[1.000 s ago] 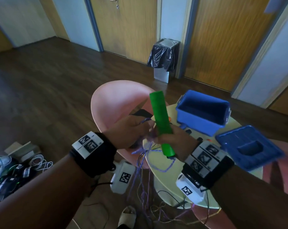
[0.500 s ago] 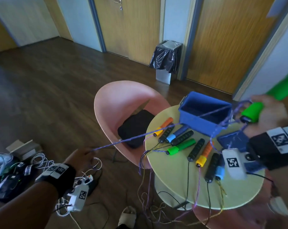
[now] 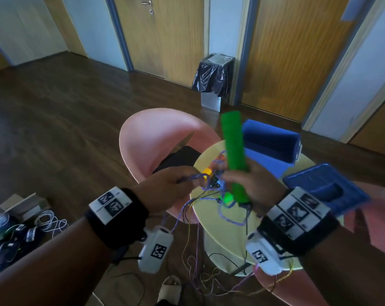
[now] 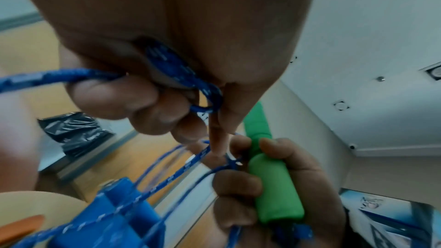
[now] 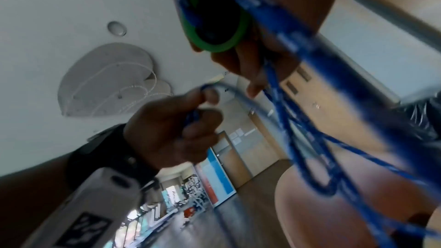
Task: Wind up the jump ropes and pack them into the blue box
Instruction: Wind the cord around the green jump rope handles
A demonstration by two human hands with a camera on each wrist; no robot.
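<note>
My right hand [image 3: 249, 184] grips a green jump-rope handle [image 3: 234, 151] upright over the round yellow table [image 3: 211, 217]. Loops of its blue-purple rope [image 4: 181, 74] hang from that fist [image 4: 253, 186]. My left hand [image 3: 176, 184] pinches the same rope [image 3: 191, 178] right beside the handle [image 4: 272, 182], fingers curled round the cord [image 5: 193, 118]. The open blue box [image 3: 273, 144] stands on the table behind the handle. More handles lie under my hands, mostly hidden; an orange tip [image 3: 207, 173] and a green tip [image 3: 228, 198] show.
A blue lid [image 3: 326, 191] lies at the table's right edge. A pink chair [image 3: 156, 138] with a black cushion [image 3: 176, 160] stands left of the table. Loose ropes trail to the floor [image 3: 200, 272]. Cables and gear [image 3: 15, 235] clutter the floor far left. A bin [image 3: 213, 78] stands by the doors.
Half a second ago my hands were spread wide, stretching the rope taut. Now both have come back together over the table, the handle upright again and the rope slack in loops.
</note>
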